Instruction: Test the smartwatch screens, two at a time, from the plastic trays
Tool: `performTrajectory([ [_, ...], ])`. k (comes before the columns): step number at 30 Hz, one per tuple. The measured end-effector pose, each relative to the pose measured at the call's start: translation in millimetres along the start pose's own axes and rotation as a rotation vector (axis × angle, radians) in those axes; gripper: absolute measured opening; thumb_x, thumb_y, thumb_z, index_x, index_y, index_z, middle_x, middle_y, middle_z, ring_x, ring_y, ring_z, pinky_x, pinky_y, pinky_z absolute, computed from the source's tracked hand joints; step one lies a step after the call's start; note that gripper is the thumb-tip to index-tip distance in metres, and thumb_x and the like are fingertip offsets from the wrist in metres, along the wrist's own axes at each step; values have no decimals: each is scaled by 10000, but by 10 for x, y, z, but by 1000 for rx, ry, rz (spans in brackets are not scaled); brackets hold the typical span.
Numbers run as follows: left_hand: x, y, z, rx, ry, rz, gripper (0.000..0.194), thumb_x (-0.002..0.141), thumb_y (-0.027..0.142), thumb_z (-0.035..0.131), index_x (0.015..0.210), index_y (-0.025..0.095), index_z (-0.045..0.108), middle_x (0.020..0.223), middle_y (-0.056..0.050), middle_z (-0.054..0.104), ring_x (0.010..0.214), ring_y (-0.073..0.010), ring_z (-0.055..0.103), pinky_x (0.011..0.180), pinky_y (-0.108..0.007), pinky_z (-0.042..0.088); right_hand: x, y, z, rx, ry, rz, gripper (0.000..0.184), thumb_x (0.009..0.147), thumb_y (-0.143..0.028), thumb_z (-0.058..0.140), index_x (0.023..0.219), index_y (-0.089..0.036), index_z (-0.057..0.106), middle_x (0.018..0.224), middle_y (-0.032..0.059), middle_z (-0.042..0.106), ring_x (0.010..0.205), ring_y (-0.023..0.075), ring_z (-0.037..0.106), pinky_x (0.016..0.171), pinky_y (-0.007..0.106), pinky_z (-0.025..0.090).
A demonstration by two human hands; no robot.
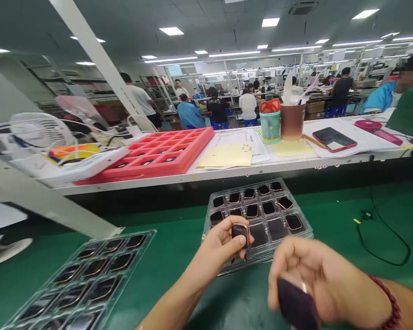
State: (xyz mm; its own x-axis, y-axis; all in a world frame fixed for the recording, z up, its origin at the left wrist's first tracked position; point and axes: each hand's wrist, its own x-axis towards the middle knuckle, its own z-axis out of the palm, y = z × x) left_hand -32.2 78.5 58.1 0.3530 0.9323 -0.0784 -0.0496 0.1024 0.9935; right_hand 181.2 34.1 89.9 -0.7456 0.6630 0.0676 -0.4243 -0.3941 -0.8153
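While the left hand (223, 243) holds a watch (239, 230), tabletop (165, 254) separates trays (276, 229).

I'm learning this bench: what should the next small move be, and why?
Probably lower the smartwatch in the left hand into the near-row pocket beside it: the hand is over the clear tray, that pocket seems to lack a watch, and the right hand holds another, blurred dark piece.

Blk watch (239, 230), grn tabletop (174, 252), red tray (192, 153).
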Motion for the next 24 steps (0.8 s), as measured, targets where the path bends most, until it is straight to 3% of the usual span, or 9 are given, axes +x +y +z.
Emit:
performTrajectory([
  [3, -1, 15, -11, 2, 45, 50, 305, 734, 283, 662, 988, 171, 533, 786, -19, 633, 556, -80, 544, 522, -200, 399, 216, -8, -274, -203, 123, -71, 445, 804, -461, 610, 1141, -179, 536, 1095, 136, 608, 695, 156, 657, 511, 226, 505],
  [7, -42, 93, -3, 19, 73, 84, 350, 716, 188, 644, 1044, 170, 523, 885, -45, 632, 649, -101, 580, 562, -203, 419, 431, -4, -508, -441, 262, -59, 422, 814, -302, 602, 1211, -194, 510, 1078, 110, 625, 753, 160, 649, 583, 262, 549],
  [13, -86, 114, -1, 38, 74, 95, 362, 736, 217, 622, 1083, 166, 534, 911, -64, 615, 701, -137, 618, 515, -193, 399, 462, 48, -586, -600, 254, -74, 372, 839, -279, 557, 1200, -199, 507, 1070, 100, 618, 786, 174, 630, 610, 294, 550],
  [18, -58, 123, -46, 59, 36, 109, 288, 806, 359, 574, 981, 131, 588, 758, -54, 638, 562, -107, 602, 472, -184, 356, 477, 72, -575, -642, 262, -61, 282, 867, -361, 537, 1070, -171, 581, 909, 78, 647, 621, 122, 584, 607, 293, 542],
  [21, -189, 232, -95, -58, -84, 97, 430, 726, 327, 683, 1101, 173, 538, 835, -66, 656, 569, -111, 615, 459, -169, 372, 321, -24, -479, -517, 158, -45, 485, 785, -374, 660, 1217, -234, 489, 953, 68, 623, 573, 102, 571, 509, 241, 521],
  [24, -616, 306, -180, -223, -211, 45, 657, 620, 337, 769, 1199, 229, 478, 883, -80, 661, 517, -130, 619, 412, -181, 388, -81, -126, -410, -399, 52, -6, 739, 715, -426, 722, 1338, -335, 336, 1033, 72, 594, 485, 80, 579, 402, 197, 463],
])
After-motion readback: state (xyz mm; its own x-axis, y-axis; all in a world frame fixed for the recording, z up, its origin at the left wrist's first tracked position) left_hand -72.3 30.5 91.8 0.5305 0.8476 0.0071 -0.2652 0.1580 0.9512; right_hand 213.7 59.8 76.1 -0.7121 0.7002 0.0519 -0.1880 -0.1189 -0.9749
